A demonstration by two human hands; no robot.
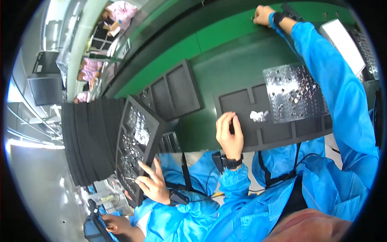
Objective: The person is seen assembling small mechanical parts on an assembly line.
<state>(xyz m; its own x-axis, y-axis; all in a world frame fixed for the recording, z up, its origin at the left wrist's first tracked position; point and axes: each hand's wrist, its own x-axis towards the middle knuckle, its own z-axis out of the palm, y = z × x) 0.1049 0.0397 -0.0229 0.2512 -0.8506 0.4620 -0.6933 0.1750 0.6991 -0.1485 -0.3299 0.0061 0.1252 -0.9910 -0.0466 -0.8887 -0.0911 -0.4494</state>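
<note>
My left hand (229, 133) rests over the left part of a black foam tray (250, 139) with divided compartments. Its fingers are loosely bent, with a gap between thumb and forefinger and nothing visible between them. On the tray, right of this hand, lies a crumpled white piece (259, 116). A clear plastic tray (288, 94) filled with many small shiny parts sits across the foam tray, partly behind my right sleeve. My right arm stretches to the far side of the bench, where my right hand (264, 16) is closed on the green surface; what its fingers hold is hidden.
At the left a co-worker's hand (155, 183) touches a tilted black tray (151, 141) of small parts. Another divided foam tray (177, 90) lies behind it, beside a black stack (90, 141). A bright white panel (342, 46) stands at the right, a dark object (291, 12) near my right wrist.
</note>
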